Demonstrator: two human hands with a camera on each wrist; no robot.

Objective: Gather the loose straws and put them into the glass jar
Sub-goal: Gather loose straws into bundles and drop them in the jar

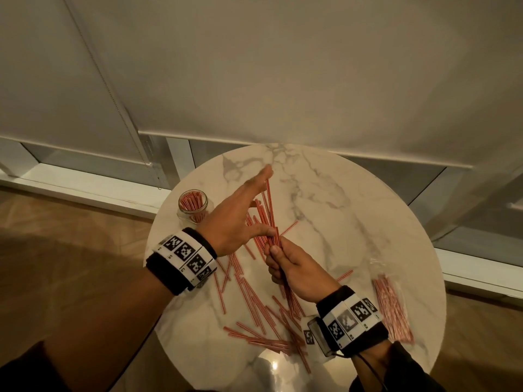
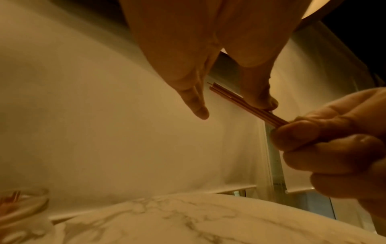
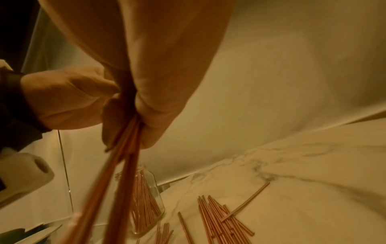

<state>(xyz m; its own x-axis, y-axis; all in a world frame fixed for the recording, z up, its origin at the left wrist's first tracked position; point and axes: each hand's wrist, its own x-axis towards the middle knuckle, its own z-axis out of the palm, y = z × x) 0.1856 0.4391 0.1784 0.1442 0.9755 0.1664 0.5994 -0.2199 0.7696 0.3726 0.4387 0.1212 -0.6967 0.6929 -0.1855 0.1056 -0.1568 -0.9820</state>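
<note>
Striped straws (image 1: 256, 301) scattered; jar (image 1: 193, 205) part-filled

You're seeing dim, warm amber light | glare glinting on the table (image 1: 274, 364) near edge | left hand (image 1: 239, 219) fingertips smearing with motion blur | wrist views bending at edges, soft.

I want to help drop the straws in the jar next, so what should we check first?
1. Bundle of straws held firmly: ok, the right hand grips its lower end.
2. Left hand steadying the bundle: ok, open, its fingers flat against the straws.
3. Straw tips lined up: cannot tell, they look slightly uneven.
4. Glass jar upright and open: ok, standing near the table's left edge.
5. Room in the jar: cannot tell, it already holds many straws.
6. All straws gathered: not ok, loose straws lie scattered on the table.
</note>
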